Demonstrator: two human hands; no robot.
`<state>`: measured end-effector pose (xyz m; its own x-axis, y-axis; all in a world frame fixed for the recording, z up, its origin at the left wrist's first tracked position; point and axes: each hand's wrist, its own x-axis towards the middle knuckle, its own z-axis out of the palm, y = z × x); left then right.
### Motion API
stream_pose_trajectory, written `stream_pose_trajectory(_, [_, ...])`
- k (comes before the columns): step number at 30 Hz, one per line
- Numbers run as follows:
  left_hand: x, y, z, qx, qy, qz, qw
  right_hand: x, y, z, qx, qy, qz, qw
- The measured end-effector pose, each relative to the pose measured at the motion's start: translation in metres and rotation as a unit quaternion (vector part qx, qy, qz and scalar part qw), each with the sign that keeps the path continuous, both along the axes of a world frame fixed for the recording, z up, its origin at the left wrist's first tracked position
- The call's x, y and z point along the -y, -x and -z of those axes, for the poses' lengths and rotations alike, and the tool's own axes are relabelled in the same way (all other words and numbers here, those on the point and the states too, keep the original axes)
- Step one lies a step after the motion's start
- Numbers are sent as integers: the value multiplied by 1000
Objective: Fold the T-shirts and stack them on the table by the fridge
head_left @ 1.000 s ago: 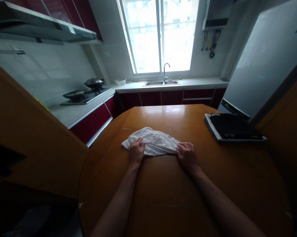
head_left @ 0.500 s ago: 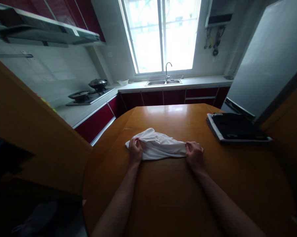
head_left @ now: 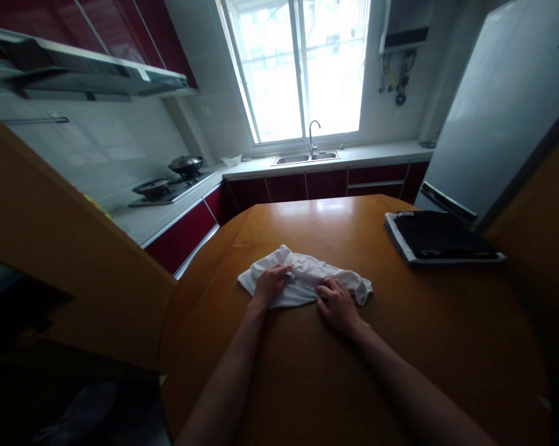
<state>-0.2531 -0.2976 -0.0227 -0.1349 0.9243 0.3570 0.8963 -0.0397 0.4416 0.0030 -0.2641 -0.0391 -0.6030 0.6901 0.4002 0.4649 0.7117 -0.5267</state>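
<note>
A crumpled white cloth (head_left: pixel 302 291), perhaps a garment, lies in a loose strip across the wooden table (head_left: pixel 316 371). My left hand (head_left: pixel 271 285) is on its left half, thumb and fingers pinched on the fabric near the middle. Closer to the right end, my right hand (head_left: pixel 338 303) has its fingers curled onto the cloth's near edge. The cloth's right end spreads out past my right hand, wrinkled and free. Which part of the garment this is, the folds do not show.
A flat stack of folded dark and white clothes (head_left: pixel 442 238) sits at the table's right side. Beyond the table are a counter with a sink (head_left: pixel 302 158), pans (head_left: pixel 185 166) on a stove at left, and a fridge (head_left: pixel 488 111) at right.
My right hand has left the cloth's right end and moved left along its near edge. My left hand has shifted slightly right, toward the middle. The right end now lies loose.
</note>
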Motion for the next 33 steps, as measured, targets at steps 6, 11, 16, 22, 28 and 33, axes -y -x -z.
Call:
stream_pose_trajectory(6, [-27,51,-42,178,-104,-150,967,-5,-4,-1,81,22,65,994])
stream_pose_trajectory(11, [-18,112,-55,245,-163,-287,912,-17,-5,3,99,43,103,989])
stream_pose_trajectory(16, [13,138,-44,261,-163,-376,874,-18,1,9,92,49,114,988])
stream_pose_trajectory(22, [26,138,-51,219,-90,-311,920,-17,2,5,18,10,111,994])
stream_pose_trajectory(28, [-12,100,-61,107,48,-69,991,-1,8,0,39,-26,-122,991])
stream_pose_trajectory(33, [-33,85,-46,112,125,-31,985,2,5,-4,76,-10,-92,993])
